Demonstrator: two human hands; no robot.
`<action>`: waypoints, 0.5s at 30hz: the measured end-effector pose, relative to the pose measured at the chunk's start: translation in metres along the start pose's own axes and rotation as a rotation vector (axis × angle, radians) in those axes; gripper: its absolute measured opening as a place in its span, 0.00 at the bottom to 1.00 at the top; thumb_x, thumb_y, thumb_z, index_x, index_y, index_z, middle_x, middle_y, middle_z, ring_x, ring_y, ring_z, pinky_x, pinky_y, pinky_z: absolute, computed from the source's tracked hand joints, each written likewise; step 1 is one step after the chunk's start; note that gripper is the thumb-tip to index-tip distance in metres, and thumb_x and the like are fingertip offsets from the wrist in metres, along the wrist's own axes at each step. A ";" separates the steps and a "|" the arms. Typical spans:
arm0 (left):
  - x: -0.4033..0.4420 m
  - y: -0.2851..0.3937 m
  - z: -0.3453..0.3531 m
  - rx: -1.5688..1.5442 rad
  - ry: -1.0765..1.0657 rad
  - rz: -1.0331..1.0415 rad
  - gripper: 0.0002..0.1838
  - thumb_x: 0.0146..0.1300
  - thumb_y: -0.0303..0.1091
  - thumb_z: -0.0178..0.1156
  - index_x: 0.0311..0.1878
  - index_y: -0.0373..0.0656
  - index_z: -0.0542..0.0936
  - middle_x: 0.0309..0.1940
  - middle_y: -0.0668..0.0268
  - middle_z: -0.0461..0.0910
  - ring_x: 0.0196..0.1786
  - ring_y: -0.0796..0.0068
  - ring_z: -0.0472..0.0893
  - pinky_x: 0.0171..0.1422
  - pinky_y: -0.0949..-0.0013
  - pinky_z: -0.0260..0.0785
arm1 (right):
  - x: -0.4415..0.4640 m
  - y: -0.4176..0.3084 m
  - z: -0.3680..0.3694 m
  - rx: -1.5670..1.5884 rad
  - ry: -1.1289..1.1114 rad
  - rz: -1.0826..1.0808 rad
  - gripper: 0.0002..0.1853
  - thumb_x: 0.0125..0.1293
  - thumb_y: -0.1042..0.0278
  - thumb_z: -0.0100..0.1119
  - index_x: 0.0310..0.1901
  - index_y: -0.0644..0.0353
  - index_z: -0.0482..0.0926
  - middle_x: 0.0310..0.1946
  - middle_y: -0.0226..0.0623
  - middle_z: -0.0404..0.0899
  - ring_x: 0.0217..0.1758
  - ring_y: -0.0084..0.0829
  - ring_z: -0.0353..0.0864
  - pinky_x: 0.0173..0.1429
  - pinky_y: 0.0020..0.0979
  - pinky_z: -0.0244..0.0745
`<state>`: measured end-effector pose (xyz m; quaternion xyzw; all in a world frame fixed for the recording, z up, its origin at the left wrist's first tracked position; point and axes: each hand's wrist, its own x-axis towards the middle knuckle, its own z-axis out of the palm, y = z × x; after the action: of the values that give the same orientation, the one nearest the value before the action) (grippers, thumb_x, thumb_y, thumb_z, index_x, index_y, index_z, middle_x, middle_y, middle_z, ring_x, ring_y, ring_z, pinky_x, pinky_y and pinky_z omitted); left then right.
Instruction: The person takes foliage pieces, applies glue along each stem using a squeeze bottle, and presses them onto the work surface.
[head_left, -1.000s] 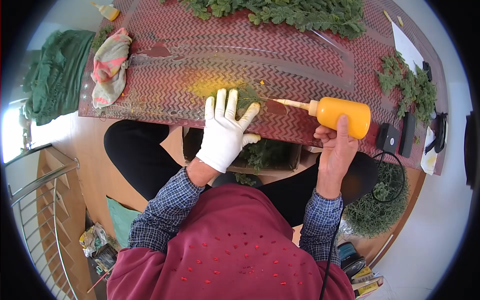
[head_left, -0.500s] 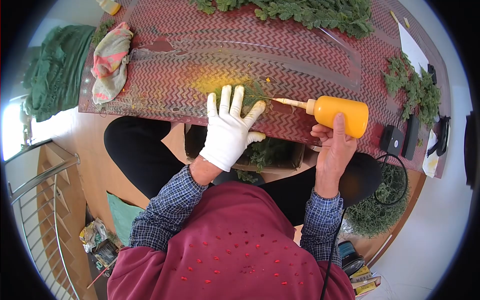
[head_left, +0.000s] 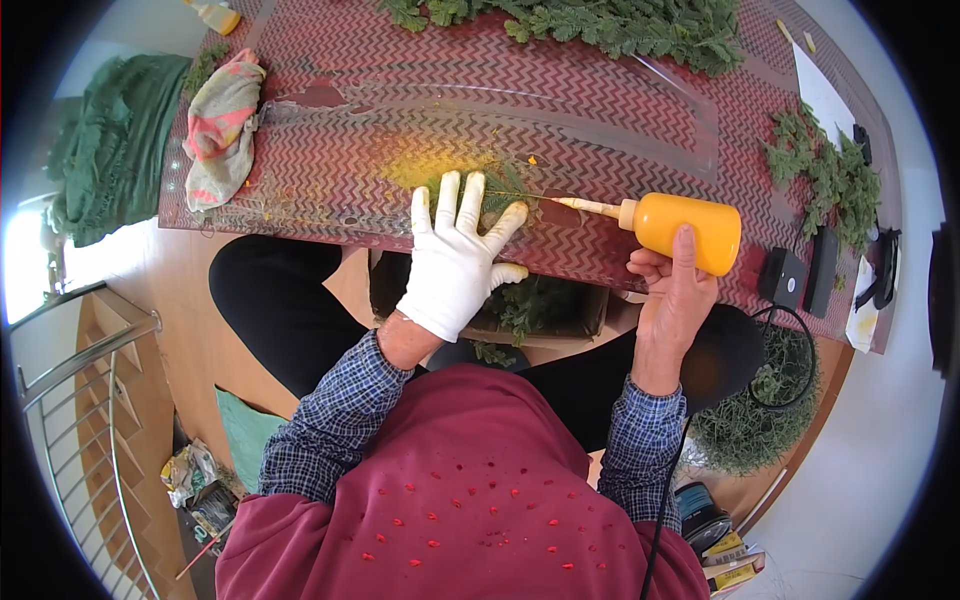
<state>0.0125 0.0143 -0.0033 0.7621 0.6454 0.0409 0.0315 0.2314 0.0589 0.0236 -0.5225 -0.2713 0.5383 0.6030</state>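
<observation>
Bottle (head_left: pixel 685 230) edges right, probably squeezy, best held by its body where my right hand (head_left: pixel 674 295) grips, left hand (head_left: pixel 450 265) spread on sprig (head_left: pixel 504 190).

Daylight comes from the left, where a window (head_left: pixel 30 265) beyond the table's (head_left: pixel 330 155) near left corner is burnt out to blank white and spills glare onto the floor (head_left: pixel 120 258) beside it. Most of the tabletop is softly lit, with pale, shiny streaks towards the far edge. Under the near edge, the inside of the box (head_left: pixel 597 318) sinks into shadow. The gloved left hand (head_left: pixel 450 265) is bright yet keeps its outline, and the bottle (head_left: pixel 685 225) looks sharp. Wide-angle distortion bows the table's edges, and black vignetting swallows the picture's corners.
</observation>
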 end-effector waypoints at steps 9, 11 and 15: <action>0.010 -0.025 -0.009 -0.010 0.071 0.123 0.28 0.55 0.51 0.62 0.63 0.69 0.75 0.62 0.53 0.73 0.65 0.53 0.70 0.70 0.49 0.57 | 0.005 -0.008 -0.007 0.150 0.030 0.067 0.14 0.69 0.62 0.59 0.48 0.65 0.76 0.34 0.39 0.83 0.25 0.25 0.82 0.29 0.25 0.82; 0.014 -0.031 -0.010 0.046 0.139 0.173 0.27 0.56 0.39 0.61 0.62 0.66 0.76 0.59 0.58 0.76 0.60 0.57 0.74 0.65 0.55 0.63 | 0.005 -0.008 -0.010 0.183 0.019 0.065 0.14 0.69 0.62 0.59 0.48 0.64 0.76 0.34 0.39 0.83 0.25 0.25 0.82 0.29 0.25 0.82; 0.019 -0.039 -0.011 0.070 0.180 0.226 0.30 0.51 0.25 0.55 0.61 0.57 0.77 0.56 0.62 0.78 0.51 0.61 0.77 0.55 0.61 0.68 | 0.007 -0.016 -0.016 0.284 0.012 0.062 0.14 0.69 0.61 0.59 0.48 0.64 0.76 0.34 0.39 0.83 0.25 0.25 0.83 0.30 0.25 0.82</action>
<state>-0.0237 0.0398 0.0038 0.8237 0.5568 0.0897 -0.0581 0.2528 0.0617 0.0316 -0.4433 -0.1725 0.5865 0.6555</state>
